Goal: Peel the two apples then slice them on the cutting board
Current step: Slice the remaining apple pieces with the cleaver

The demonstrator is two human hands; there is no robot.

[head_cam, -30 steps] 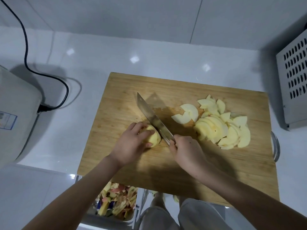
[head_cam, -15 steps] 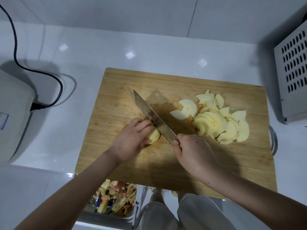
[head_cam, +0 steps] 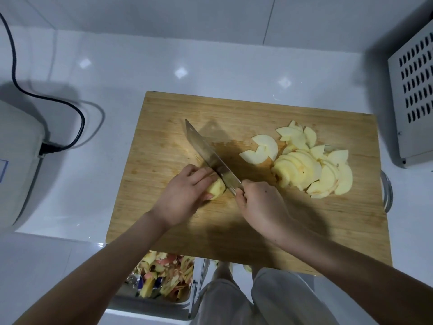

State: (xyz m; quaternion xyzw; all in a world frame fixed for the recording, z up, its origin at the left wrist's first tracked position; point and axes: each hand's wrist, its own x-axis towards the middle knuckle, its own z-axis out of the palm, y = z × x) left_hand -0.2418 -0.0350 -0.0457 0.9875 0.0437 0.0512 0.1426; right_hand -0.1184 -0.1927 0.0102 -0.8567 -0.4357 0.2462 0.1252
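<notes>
Left hand [head_cam: 187,198] curled round the apple remnant [head_cam: 216,190]; right hand [head_cam: 260,205] gripped the knife [head_cam: 206,153]. Tucked knuckles guiding the blade seemed advisable.

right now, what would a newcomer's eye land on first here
The broad knife slants across the middle of the wooden cutting board, its handle in the right hand, while the left hand steadies a peeled apple piece at the blade. A heap of pale apple slices lies on the board's right side, and a tray of red and yellow peels shows below its near edge.
</notes>
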